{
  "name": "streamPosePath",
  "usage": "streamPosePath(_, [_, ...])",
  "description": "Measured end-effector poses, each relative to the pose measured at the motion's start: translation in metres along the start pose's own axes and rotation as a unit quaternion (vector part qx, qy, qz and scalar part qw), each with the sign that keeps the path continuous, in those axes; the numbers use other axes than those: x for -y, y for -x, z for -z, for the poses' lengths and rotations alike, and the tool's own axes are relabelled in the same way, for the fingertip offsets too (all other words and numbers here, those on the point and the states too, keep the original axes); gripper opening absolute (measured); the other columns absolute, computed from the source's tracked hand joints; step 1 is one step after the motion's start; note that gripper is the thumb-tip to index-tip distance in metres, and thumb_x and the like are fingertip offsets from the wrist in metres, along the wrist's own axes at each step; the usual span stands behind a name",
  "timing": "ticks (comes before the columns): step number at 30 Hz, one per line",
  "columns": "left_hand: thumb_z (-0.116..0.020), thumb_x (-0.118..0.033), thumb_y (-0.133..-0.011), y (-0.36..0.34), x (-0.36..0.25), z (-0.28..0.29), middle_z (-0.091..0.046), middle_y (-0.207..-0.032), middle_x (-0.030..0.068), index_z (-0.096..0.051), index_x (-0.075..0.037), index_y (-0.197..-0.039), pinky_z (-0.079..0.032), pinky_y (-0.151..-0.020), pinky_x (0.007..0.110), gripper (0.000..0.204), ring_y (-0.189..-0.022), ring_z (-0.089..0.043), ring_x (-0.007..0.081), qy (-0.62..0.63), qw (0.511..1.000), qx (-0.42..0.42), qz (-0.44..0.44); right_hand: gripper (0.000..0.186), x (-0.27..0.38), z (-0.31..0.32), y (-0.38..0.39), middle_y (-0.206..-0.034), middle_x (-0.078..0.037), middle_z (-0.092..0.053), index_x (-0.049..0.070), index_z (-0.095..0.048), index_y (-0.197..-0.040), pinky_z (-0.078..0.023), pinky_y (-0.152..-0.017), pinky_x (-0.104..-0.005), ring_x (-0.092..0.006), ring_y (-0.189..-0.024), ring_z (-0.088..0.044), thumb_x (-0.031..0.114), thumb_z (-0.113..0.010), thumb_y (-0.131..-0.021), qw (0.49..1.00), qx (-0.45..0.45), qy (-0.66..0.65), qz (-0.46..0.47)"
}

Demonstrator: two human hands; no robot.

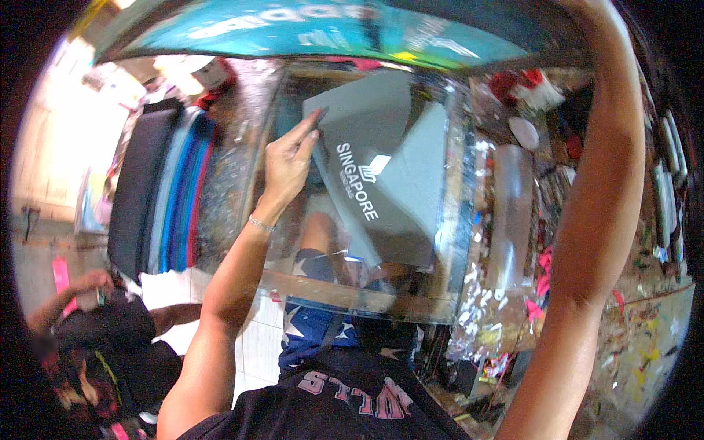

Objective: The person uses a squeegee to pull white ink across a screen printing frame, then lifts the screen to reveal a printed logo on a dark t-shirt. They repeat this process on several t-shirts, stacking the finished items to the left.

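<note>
A grey fabric piece [381, 169] with white printing lies folded on a glass-topped work surface [345, 297]. My left hand [287, 163] is at its left edge, with the fingers pinching the upper left corner. My right forearm [598, 205] rises along the right side toward the top of the picture. Its hand is hidden past the edge of a raised teal printed panel [315, 29] that hangs above the surface. Through the glass I see my own legs in star-patterned blue cloth.
A stack of dark and coloured sheets [165, 194] lies to the left of the surface. Another person [88, 330] sits low at the left. A paint-splattered bench [645, 330] with a clear plastic sheet [510, 213], red scraps and a white dish [524, 132] fills the right.
</note>
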State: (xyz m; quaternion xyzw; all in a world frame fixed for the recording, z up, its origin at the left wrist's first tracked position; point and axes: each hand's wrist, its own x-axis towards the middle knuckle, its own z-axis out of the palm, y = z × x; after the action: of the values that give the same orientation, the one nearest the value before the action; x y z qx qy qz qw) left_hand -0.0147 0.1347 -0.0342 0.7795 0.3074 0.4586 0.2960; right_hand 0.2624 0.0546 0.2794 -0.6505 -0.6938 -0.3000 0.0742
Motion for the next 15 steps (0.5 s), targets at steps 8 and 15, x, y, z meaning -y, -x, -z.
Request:
streamPosePath(8, [-0.061, -0.003, -0.099, 0.055, -0.029, 0.291, -0.069, -0.102, -0.0008, -0.059, -0.010, -0.144, -0.046, -0.069, 0.020, 0.045, -0.079, -0.057, 0.0043, 0.042, 0.947, -0.294, 0.120, 0.052, -0.039, -0.036, -0.002, -0.104, -0.024, -0.067, 0.002, -0.067, -0.124, -0.046, -0.095, -0.0412, -0.0349, -0.102, -0.064, 0.046, -0.047, -0.103, 0.995, -0.025, -0.061, -0.074])
streamPosePath(15, [-0.062, -0.010, -0.100, 0.093, 0.071, 0.493, -0.072, -0.104, 0.0122, -0.058, -0.004, -0.139, -0.055, -0.074, 0.039, 0.040, -0.093, -0.066, 0.0208, -0.146, 0.918, -0.267, 0.254, 0.056, -0.039, -0.042, -0.018, -0.113, -0.024, -0.067, -0.004, -0.066, -0.120, -0.044, -0.099, -0.0398, -0.0344, -0.109, -0.061, 0.046, -0.046, -0.105, 0.959, 0.137, -0.144, -0.200])
